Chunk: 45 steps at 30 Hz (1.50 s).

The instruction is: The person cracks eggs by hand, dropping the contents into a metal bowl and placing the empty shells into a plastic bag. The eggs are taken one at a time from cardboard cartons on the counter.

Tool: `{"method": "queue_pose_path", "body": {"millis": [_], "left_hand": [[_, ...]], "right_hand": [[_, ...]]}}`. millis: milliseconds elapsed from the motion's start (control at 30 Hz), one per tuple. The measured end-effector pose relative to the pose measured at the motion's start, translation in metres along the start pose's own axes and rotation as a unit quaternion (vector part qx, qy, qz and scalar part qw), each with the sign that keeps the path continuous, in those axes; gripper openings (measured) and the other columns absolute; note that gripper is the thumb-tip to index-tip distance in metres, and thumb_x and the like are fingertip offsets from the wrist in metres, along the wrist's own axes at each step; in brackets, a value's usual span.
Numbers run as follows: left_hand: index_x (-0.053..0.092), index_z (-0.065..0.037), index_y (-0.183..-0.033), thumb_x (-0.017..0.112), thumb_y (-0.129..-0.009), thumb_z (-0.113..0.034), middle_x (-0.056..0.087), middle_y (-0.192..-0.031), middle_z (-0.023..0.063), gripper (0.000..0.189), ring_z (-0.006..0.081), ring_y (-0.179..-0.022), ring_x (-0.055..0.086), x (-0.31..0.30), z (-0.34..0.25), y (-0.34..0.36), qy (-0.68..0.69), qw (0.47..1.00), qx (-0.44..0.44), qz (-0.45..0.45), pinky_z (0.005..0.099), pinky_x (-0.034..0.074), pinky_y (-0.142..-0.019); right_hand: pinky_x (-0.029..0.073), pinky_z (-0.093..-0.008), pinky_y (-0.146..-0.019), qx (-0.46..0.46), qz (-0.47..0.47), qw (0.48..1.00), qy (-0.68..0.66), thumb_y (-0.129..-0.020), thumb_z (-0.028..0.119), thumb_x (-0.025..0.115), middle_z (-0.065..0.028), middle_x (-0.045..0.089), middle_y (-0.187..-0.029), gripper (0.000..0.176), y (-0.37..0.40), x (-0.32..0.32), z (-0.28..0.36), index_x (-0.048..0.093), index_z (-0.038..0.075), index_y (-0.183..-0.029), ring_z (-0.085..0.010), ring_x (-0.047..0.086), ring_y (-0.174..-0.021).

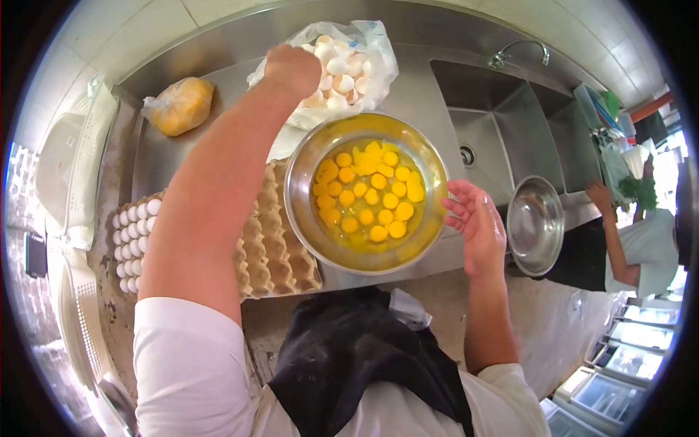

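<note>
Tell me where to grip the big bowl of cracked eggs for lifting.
I'd take the egg-filled bowl by its rim, left hand coming from the left, right hand from the right: it is wide, shows no handle and holds loose yolks, so opposite grips should keep it level.

Sink (pixel 480 135), faucet (pixel 520 51), apparently leafy greens (pixel 641 191).

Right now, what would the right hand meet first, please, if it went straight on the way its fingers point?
The right hand would probably meet the metal bowl with the eggs first; whether the two are touching is unclear.
</note>
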<state>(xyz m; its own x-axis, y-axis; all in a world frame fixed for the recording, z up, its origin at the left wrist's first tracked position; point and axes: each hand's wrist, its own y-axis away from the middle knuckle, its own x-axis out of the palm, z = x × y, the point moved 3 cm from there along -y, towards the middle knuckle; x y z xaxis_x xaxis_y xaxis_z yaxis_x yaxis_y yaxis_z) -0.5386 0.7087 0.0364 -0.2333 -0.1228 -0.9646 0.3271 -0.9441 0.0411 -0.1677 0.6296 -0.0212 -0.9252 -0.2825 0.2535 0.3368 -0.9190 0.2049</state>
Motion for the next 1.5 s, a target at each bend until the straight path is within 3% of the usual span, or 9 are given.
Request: {"method": "queue_pose_path", "body": {"millis": [200,400,533,767,933,1067,1133,1233,1500], "left_hand": [[0.068,-0.008,-0.114,0.064,-0.083,-0.017,0.069,-0.115,0.0145,0.032,0.0299,-0.105,0.067,0.005,0.001,0.002,0.006,0.995,0.042,0.094,0.0466,0.053,-0.089],[0.063,-0.007,-0.118,0.07,-0.081,-0.026,0.067,-0.12,0.0152,0.042,0.0312,-0.113,0.064,0.032,0.0,-0.001,0.161,0.974,0.1,-0.121,0.0448,0.053,-0.09],[0.063,-0.005,-0.122,0.068,-0.075,-0.017,0.063,-0.121,0.019,0.048,0.0345,-0.116,0.059,-0.005,-0.021,0.096,0.428,0.886,0.094,-0.151,0.0432,0.046,-0.101],[0.066,-0.008,-0.117,0.072,-0.08,-0.019,0.066,-0.119,0.0158,0.039,0.0336,-0.107,0.064,0.043,0.038,0.282,0.478,0.848,0.037,-0.226,0.0417,0.053,-0.092],[0.067,-0.008,-0.113,0.069,-0.078,-0.01,0.066,-0.113,0.0132,0.035,0.0338,-0.105,0.062,0.107,0.13,0.364,0.374,0.88,-0.224,-0.186,0.0431,0.049,-0.093],[0.067,-0.008,-0.111,0.066,-0.079,-0.01,0.065,-0.116,0.0121,0.031,0.0324,-0.109,0.06,0.145,0.149,0.364,0.33,0.909,-0.177,-0.18,0.043,0.048,-0.093],[0.067,-0.009,-0.11,0.066,-0.08,-0.01,0.064,-0.115,0.0115,0.03,0.0314,-0.11,0.059,0.15,0.151,0.36,0.312,0.922,-0.163,-0.161,0.0431,0.047,-0.093],[0.064,-0.013,-0.113,0.066,-0.079,-0.008,0.062,-0.11,0.0096,0.035,0.0291,-0.11,0.058,0.155,0.154,0.356,0.255,0.95,-0.136,-0.119,0.0442,0.047,-0.09],[0.062,-0.01,-0.104,0.066,-0.077,-0.007,0.062,-0.106,0.009,0.028,0.0299,-0.102,0.06,0.165,0.159,0.354,0.279,0.938,-0.112,-0.173,0.0438,0.048,-0.086]], "right_hand": [[0.049,-0.0286,-0.082,-0.009,-0.019,0.999,0.028,-0.104,0.03,0.049,-0.0086,0.065,-0.124,0.036,0.013,-0.007,-0.003,0.059,0.004,-0.127,-0.0165,0.064,-0.102],[0.049,-0.0275,-0.081,0.007,-0.048,0.997,0.06,-0.101,0.03,0.055,-0.0096,0.066,-0.121,0.035,0.018,-0.01,-0.012,0.06,0.005,-0.126,-0.015,0.065,-0.1],[0.048,-0.0269,-0.08,0.014,-0.024,0.997,0.075,-0.1,0.03,0.057,-0.0089,0.067,-0.118,0.036,0.017,0.007,-0.019,0.06,0.005,-0.126,-0.0143,0.064,-0.096],[0.048,-0.0248,-0.077,0.012,0.092,0.982,0.164,-0.1,0.027,0.057,-0.0084,0.067,-0.116,0.033,0.015,0.083,-0.02,0.06,0.006,-0.125,-0.0133,0.063,-0.095],[0.051,-0.0293,-0.082,-0.062,0.324,0.909,0.255,-0.097,0.022,0.063,-0.0074,0.068,-0.108,0.029,0.035,0.198,-0.053,0.062,0.004,-0.12,-0.0162,0.065,-0.091],[0.053,-0.0336,-0.082,-0.15,0.454,0.768,0.426,-0.088,0.019,0.071,-0.011,0.067,-0.107,0.033,0.052,0.308,-0.083,0.064,0.008,-0.118,-0.0249,0.066,-0.094],[0.054,-0.0396,-0.082,-0.339,0.439,0.696,0.456,-0.08,0.016,0.074,-0.013,0.062,-0.107,0.04,0.056,0.343,-0.117,0.064,0.01,-0.118,-0.0326,0.064,-0.096],[0.052,-0.0441,-0.081,-0.327,0.42,0.654,0.538,-0.077,0.011,0.072,-0.0147,0.061,-0.11,0.047,0.054,0.365,-0.145,0.061,0.011,-0.123,-0.0365,0.062,-0.097],[0.052,-0.0466,-0.078,-0.325,0.387,0.682,0.529,-0.076,0.011,0.074,-0.0133,0.06,-0.105,0.036,0.05,0.374,-0.155,0.058,0.008,-0.109,-0.0357,0.062,-0.096]]}}
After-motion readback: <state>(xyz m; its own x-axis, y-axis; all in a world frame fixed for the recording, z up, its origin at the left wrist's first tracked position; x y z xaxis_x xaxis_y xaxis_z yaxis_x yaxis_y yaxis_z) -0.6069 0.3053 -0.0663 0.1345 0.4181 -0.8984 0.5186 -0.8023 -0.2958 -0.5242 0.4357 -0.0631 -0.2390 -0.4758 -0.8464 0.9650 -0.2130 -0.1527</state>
